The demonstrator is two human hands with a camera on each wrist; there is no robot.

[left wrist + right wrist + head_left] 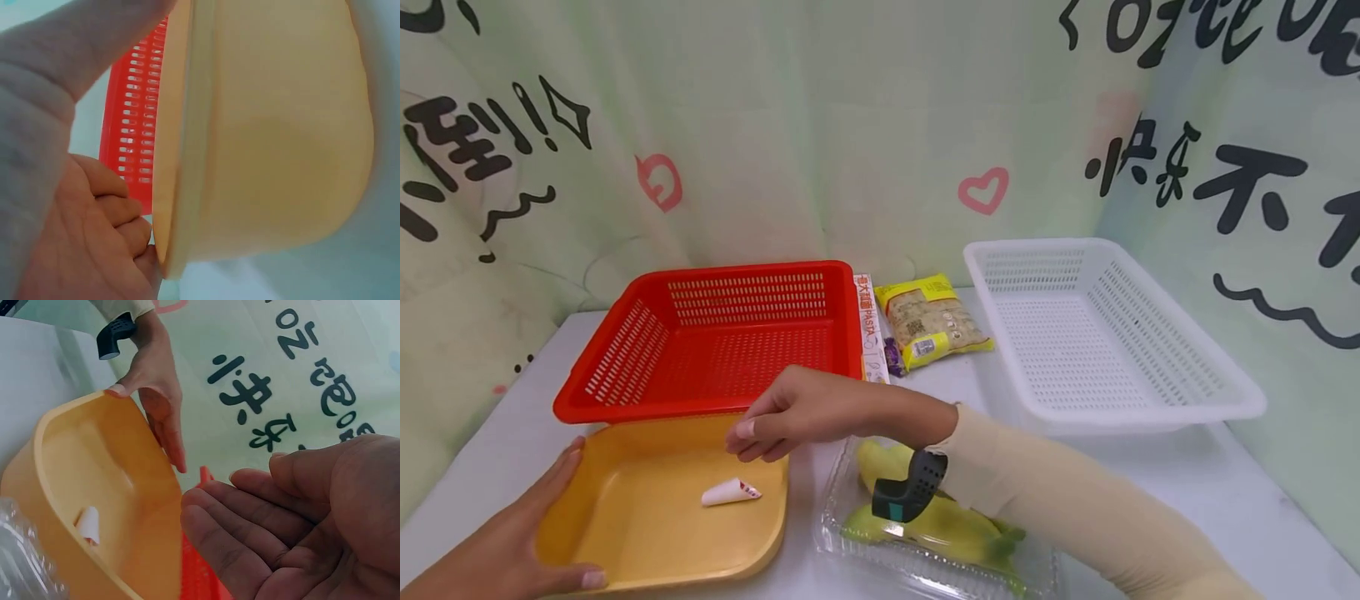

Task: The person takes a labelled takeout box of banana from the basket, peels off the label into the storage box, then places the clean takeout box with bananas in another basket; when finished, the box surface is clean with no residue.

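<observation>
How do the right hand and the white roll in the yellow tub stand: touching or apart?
Apart. The right wrist view shows a bare stretch of the yellow tub between the right hand and the white roll.

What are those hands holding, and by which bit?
The left hand holds the yellow rectangular plastic tub by its left-end rim; the right hand holds nothing.

Yellow basin (pixel 647 517), upright, white roll (pixel 730 492) inside
</observation>
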